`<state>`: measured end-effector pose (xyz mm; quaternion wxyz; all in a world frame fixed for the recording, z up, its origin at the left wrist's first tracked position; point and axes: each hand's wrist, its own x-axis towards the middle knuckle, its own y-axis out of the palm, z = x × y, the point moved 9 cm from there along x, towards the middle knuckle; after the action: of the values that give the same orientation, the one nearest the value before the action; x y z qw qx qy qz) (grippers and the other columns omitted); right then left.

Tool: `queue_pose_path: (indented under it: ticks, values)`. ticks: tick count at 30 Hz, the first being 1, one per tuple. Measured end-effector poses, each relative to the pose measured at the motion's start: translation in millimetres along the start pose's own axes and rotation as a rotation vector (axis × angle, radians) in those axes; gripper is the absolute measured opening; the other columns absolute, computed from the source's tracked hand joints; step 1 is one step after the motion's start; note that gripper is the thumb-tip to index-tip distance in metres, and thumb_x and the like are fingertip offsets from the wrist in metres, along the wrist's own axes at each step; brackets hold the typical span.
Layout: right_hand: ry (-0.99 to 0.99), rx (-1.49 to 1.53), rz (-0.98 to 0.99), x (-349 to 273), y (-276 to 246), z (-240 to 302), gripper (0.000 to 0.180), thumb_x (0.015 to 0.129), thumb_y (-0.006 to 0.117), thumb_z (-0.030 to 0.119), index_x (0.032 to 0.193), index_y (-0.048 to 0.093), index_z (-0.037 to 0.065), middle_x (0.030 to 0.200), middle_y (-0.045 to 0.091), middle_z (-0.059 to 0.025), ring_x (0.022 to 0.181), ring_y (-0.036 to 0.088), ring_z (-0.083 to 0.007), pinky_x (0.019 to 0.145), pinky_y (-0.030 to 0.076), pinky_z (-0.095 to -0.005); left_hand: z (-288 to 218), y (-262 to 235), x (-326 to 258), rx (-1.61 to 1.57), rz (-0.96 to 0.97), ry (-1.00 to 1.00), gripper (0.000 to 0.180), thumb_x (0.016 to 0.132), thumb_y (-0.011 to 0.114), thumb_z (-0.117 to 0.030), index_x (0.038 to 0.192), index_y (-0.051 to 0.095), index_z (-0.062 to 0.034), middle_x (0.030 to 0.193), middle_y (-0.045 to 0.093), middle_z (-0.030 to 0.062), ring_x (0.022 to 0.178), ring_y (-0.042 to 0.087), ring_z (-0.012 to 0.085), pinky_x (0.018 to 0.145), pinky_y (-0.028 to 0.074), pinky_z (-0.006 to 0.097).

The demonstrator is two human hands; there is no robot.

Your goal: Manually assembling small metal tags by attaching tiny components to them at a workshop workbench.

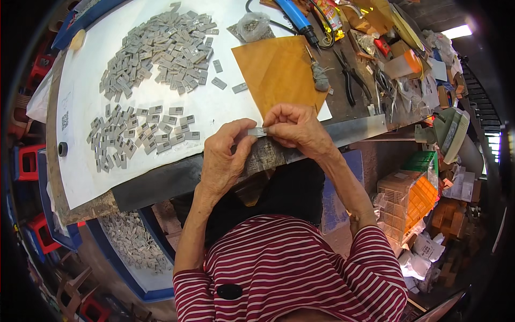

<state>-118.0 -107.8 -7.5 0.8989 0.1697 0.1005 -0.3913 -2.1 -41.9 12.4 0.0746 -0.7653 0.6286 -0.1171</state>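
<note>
Between my two hands, just above the table's front edge, is a small grey rectangular metal piece point(256, 132). My left hand point(228, 150) pinches its left end between thumb and forefinger. The fingertips of my right hand point(298, 130) are closed at its right end; whether they also hold some tiny part there I cannot make out. To the left on white paper lies a loose group of similar grey pieces point(131, 132), many with a dark rectangular mark. Behind it rises a larger heap of grey pieces point(166, 48). Some single pieces point(218, 83) lie apart beside the heap.
A brown board point(279, 64) lies beyond my hands, near black-handled pliers point(350, 80), a blue handheld tool point(294, 19) and a clear bag of small parts point(252, 27). Below left stands a blue bin point(155, 236) of grey pieces. Orange crates point(410, 201) stand at right.
</note>
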Motion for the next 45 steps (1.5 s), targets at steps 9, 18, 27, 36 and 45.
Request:
queue_pose_path:
  ticks: [9, 18, 27, 36, 45]
  values:
    - [0.026, -0.035, 0.018, 1.1, 1.2, -3.4, 0.01, 0.078, 0.059, -0.001, 0.087, 0.055, 0.0, 0.062, 0.048, 0.0035, 0.047, 0.041, -0.0013, 0.04, 0.029, -0.0145, -0.1, 4.4, -1.5, -0.052, 0.019, -0.004, 0.019, 0.078, 0.06, -0.002, 0.097, 0.059, -0.0014, 0.071, 0.058, 0.0083, 0.061, 0.054, 0.012, 0.057, 0.045, 0.025]
    - [0.012, 0.002, 0.0, 0.3, 0.4, -6.3, 0.009, 0.08, 0.061, 0.002, 0.087, 0.056, 0.0, 0.065, 0.05, 0.0029, 0.049, 0.041, -0.0015, 0.041, 0.028, -0.0148, 17.6, 12.1, -6.1, -0.438, -0.015, -0.217, 0.018, 0.08, 0.06, 0.0, 0.099, 0.059, 0.0015, 0.081, 0.062, 0.0032, 0.071, 0.056, 0.0052, 0.061, 0.045, 0.018]
    - [-0.026, 0.025, -0.03, -0.3, 2.9, -7.8, 0.007, 0.08, 0.059, 0.001, 0.087, 0.057, 0.0, 0.065, 0.05, 0.0021, 0.05, 0.042, -0.0027, 0.042, 0.029, -0.0153, 20.0, 14.2, -7.0, -0.531, -0.027, -0.24, 0.019, 0.08, 0.059, 0.003, 0.099, 0.057, 0.0029, 0.083, 0.063, 0.0035, 0.072, 0.056, 0.0037, 0.062, 0.044, 0.015]
    - [-0.089, -0.321, -0.042, -1.4, 9.9, 8.7, 0.013, 0.08, 0.058, 0.002, 0.092, 0.058, -0.001, 0.066, 0.052, 0.0032, 0.054, 0.047, -0.0024, 0.048, 0.036, -0.0146, 24.7, 2.9, -7.5, -0.543, -0.065, -0.265, 0.02, 0.08, 0.06, 0.002, 0.099, 0.058, 0.0032, 0.083, 0.064, 0.0059, 0.073, 0.057, 0.0051, 0.063, 0.046, 0.016]
    - [-0.521, -0.88, 0.029, -7.6, 42.1, 42.4, 0.016, 0.073, 0.059, 0.001, 0.088, 0.054, -0.001, 0.07, 0.051, -0.0081, 0.059, 0.055, -0.0165, 0.054, 0.043, -0.0281, 19.2, -8.1, -8.9, -0.462, -0.057, -0.222, 0.019, 0.08, 0.059, 0.0, 0.098, 0.058, 0.0035, 0.08, 0.062, 0.005, 0.072, 0.057, 0.0073, 0.064, 0.046, 0.019]
